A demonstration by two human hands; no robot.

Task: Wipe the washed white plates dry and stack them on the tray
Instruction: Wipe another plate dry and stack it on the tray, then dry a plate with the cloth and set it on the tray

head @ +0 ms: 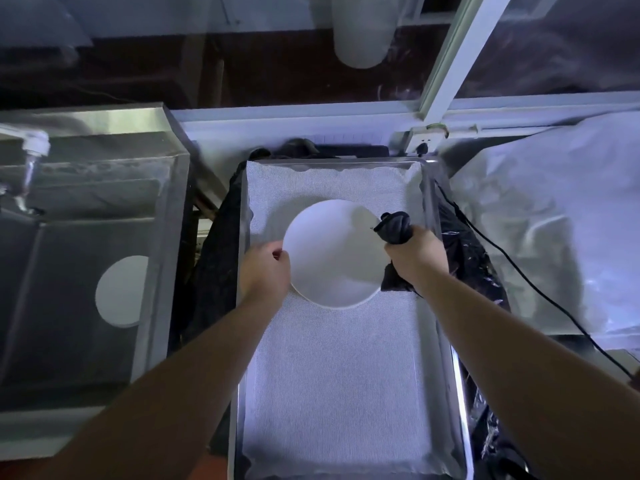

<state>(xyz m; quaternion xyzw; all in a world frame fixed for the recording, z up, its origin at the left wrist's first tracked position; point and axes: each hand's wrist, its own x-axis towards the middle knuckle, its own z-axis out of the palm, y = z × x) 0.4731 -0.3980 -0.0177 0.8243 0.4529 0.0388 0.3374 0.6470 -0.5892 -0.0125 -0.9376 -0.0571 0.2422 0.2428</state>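
A plate (332,252) sits over the far half of the tray (429,188), between both hands; the sink (162,237) lies left of the tray, with another plate (121,291) in it

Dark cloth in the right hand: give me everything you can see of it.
The dark cloth is black or very dark, soft and bunched into a wad. The right hand grips it in a fist, one bunched end sticking out above the hand at the right rim of the white plate, a looser tail hanging below the hand over the tray's right side. Whether it is damp cannot be told. The left hand does not touch it.
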